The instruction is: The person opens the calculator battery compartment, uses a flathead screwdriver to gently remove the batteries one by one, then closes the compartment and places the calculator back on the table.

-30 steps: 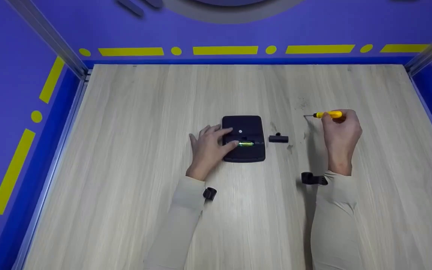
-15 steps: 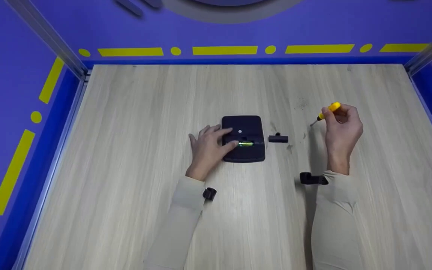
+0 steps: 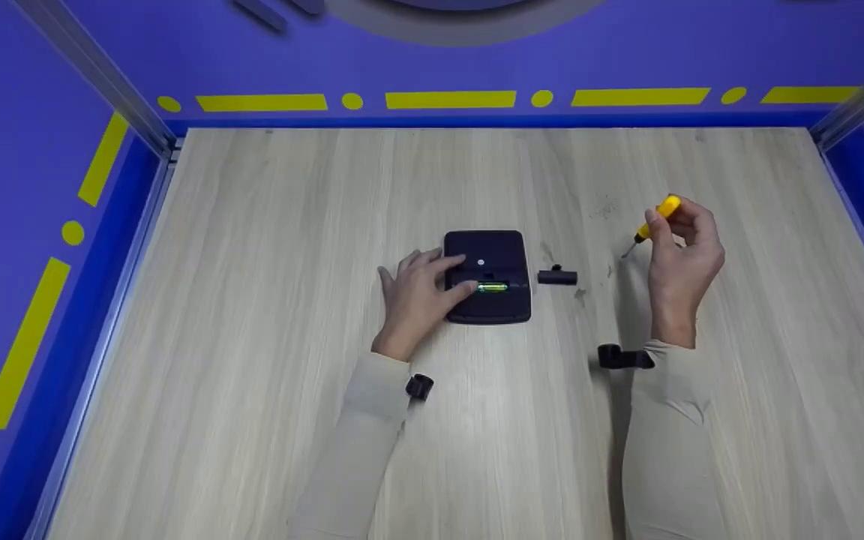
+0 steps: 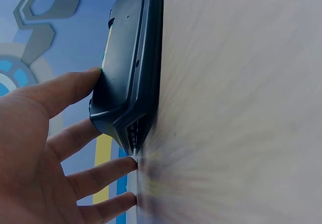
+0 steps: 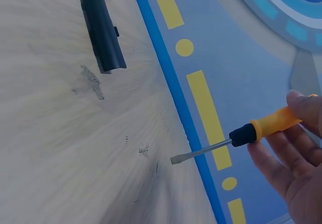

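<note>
A flat black device (image 3: 488,307), shaped like a desk calculator, lies back side up on the table. A battery (image 3: 492,287) with a green, shiny wrapper shows in its uncovered slot. My left hand (image 3: 418,300) rests on the device's left side, its thumb beside the battery and its fingers fairly straight. In the left wrist view, the other fingertips touch down by the device's edge (image 4: 121,78). My right hand (image 3: 683,251) pinches the yellow handle of a flat-blade screwdriver (image 5: 274,123) above the table, the blade pointing down and left. To the device's right lies a black battery cover (image 3: 557,277).
The pale wood-grain table (image 3: 267,315) carries dark scuff marks (image 5: 92,80) near the cover. Blue panels (image 3: 447,67) with yellow markings stand at the back and both sides. A black wrist camera (image 3: 619,357) sticks out from the right sleeve.
The screwdriver has swung from nearly level to tip-down, its handle rising in my right hand's fingers. My left hand, the device and the cover have stayed where they were.
</note>
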Demonstrator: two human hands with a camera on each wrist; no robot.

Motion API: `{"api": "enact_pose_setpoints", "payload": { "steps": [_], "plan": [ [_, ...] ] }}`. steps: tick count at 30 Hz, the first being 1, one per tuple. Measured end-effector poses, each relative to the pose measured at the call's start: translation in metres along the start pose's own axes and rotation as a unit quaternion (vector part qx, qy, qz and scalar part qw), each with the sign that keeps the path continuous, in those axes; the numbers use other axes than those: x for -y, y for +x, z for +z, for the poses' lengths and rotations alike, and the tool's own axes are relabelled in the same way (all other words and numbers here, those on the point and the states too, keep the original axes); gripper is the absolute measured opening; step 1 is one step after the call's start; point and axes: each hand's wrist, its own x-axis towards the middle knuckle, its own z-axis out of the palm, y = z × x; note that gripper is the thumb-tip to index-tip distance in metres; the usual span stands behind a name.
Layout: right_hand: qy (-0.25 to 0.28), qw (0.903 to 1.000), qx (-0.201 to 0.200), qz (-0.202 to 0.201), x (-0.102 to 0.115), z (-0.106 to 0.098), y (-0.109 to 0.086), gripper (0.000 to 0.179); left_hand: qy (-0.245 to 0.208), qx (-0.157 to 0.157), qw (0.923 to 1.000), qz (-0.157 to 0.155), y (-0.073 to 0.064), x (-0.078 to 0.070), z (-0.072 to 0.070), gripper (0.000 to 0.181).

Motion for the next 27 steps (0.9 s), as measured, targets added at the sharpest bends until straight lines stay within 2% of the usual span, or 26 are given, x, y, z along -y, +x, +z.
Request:
{"api": "enact_pose_setpoints", "payload": {
  "steps": [4, 7, 12, 27],
  "plan": [
    [0.006, 0.9999, -0.006, 0.007, 0.0, 0.0, 0.0, 0.034, 0.002, -0.003, 1.0, 0.001, 0.0, 0.0, 0.0, 0.052],
    [0.031, 0.9994, -0.006, 0.015, -0.001, 0.0, 0.0, 0.038, 0.003, -0.004, 1.0, 0.002, 0.0, 0.0, 0.0, 0.052],
    [0.06, 0.9982, 0.002, 0.005, -0.001, 0.0, 0.0, 0.046, 0.005, -0.004, 1.0, 0.001, -0.001, 0.001, 0.0, 0.053],
    [0.065, 0.9969, 0.035, -0.028, 0.009, 0.01, -0.006, 0.045, 0.01, 0.012, 0.9999, 0.004, -0.002, 0.0, 0.0, 0.053]
  ]
}}
